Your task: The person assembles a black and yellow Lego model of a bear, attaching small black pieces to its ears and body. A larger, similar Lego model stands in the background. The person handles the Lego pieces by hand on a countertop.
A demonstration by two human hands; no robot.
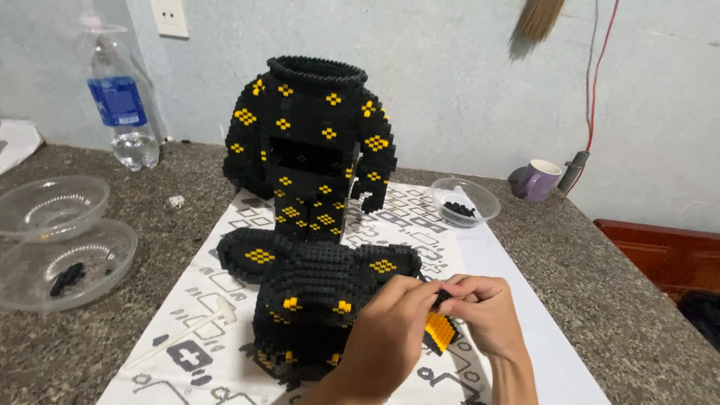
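— Both hands sit nearest, at six o'clock: left hand and right hand, fingertips meeting.

— Gripping what?

— Together they pinch a small black-and-orange brick piece, pressed against the low black model on the paper sheet.

— And beyond?

— Tall model at twelve o'clock; bowl of bricks at one; bottle and two clear bowls toward ten, on the table.

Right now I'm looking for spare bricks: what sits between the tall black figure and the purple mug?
In the head view, a clear plastic bowl holding small black bricks sits between the tall black figure and the purple mug.
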